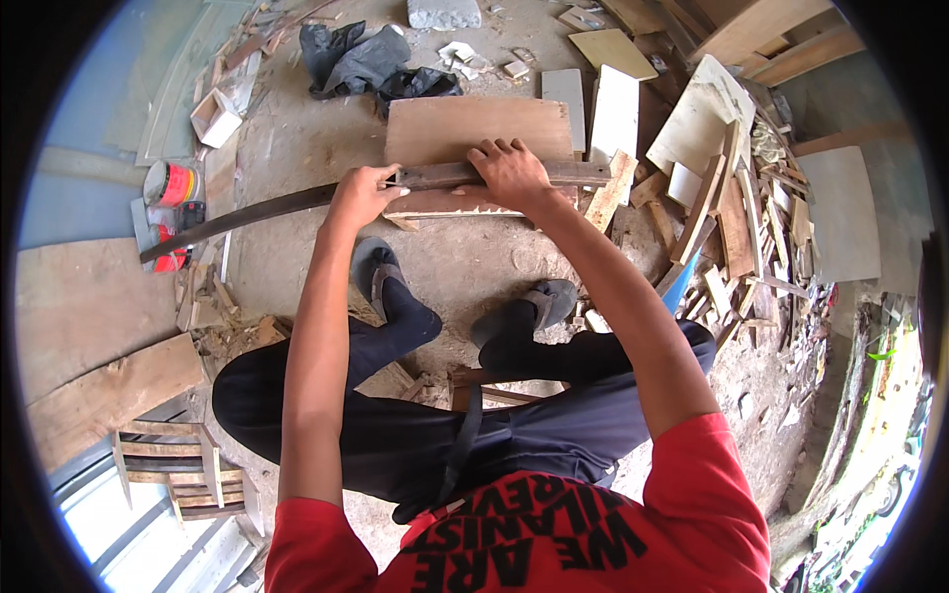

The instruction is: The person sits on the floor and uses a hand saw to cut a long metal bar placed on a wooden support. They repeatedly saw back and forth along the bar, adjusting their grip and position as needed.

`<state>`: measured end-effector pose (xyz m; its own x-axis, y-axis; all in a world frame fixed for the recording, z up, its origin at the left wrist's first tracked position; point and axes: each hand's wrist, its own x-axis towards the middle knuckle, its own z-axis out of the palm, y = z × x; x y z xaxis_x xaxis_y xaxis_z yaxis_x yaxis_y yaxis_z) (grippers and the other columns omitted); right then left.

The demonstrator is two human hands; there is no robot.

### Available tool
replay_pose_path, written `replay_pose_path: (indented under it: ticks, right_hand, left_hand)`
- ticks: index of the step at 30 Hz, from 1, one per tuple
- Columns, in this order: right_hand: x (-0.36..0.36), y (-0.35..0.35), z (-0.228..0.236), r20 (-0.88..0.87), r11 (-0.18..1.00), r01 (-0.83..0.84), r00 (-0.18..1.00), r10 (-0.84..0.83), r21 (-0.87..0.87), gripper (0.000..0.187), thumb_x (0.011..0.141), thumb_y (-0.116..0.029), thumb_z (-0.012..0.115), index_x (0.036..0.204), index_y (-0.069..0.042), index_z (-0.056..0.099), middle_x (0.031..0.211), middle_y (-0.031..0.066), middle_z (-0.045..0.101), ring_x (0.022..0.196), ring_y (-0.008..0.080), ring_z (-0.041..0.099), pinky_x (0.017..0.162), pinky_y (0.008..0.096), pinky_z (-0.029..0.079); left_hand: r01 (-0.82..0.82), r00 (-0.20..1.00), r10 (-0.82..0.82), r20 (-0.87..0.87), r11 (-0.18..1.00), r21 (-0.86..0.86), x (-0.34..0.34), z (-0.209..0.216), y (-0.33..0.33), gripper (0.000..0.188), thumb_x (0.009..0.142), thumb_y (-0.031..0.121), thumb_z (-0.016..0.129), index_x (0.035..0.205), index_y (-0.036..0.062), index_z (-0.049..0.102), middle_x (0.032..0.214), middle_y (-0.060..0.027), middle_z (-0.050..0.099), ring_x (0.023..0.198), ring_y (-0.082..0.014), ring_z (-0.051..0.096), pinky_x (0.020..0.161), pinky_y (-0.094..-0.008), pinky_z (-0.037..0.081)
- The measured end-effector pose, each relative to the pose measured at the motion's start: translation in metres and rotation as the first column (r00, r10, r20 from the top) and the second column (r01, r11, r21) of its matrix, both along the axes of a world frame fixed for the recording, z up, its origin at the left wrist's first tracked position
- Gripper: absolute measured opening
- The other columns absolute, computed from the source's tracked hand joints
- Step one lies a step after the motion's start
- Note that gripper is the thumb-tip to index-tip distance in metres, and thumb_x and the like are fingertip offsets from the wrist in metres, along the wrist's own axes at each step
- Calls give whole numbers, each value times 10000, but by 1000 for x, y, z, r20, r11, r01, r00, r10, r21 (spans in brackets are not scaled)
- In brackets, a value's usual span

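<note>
A long, dark wooden strip (247, 211) lies crosswise over a low wooden bench (479, 127), its left part reaching far out past the bench. My right hand (512, 176) is wrapped over the strip above the bench, fingers bent on its far side. At the bench's left edge, my left hand (364, 196) pinches thumb and finger together against the strip. Something small and thin shows at those fingertips, too small to name. The bench's near edge looks rough and splintered.
Black plastic sheeting (366, 64) and a pale block (444, 13) lie beyond the bench. Scrap boards (702, 114) pile up at the right. Red-labelled cans (173, 185) stand at the left, near the strip's end. A slatted wooden frame (183, 462) is at the lower left.
</note>
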<state>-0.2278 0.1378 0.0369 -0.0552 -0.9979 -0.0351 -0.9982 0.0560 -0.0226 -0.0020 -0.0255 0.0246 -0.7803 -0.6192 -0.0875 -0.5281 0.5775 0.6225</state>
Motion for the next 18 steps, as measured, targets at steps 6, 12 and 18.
replay_pose_path:
  ticks: [6, 12, 18]
  right_hand:
    - [-1, 0, -10, -22, 999, 32, 999, -32, -6, 748, 871, -692, 509, 1316, -91, 526, 1305, 141, 560, 1212, 308, 559, 1034, 453, 425]
    - [9, -7, 7, -22, 997, 43, 999, -42, 59, 753, 867, -686, 529, 1312, -79, 524, 1313, 148, 558, 1220, 324, 555, 1055, 463, 418]
    - [4, -2, -4, -29, 1000, 15, 999, -14, 25, 728, 877, -667, 539, 1272, -56, 543, 1267, 173, 578, 1198, 330, 571, 1036, 463, 429]
  left_hand:
    - [-34, 999, 34, 6, 998, -61, 5, 16, 17, 478, 810, 271, 768, 1257, 141, 661, 885, -202, 703, 811, -313, 693, 758, -393, 525]
    - [-408, 805, 472, -360, 881, 242, 51, -34, 24, 342, 1024, 198, 492, 1324, 63, 584, 790, -19, 556, 722, -113, 492, 699, -274, 450]
    - [-477, 721, 546, -426, 838, 265, 10, -21, 50, 178, 975, 119, 571, 1078, 26, 682, 825, -91, 707, 733, -155, 654, 704, -302, 507]
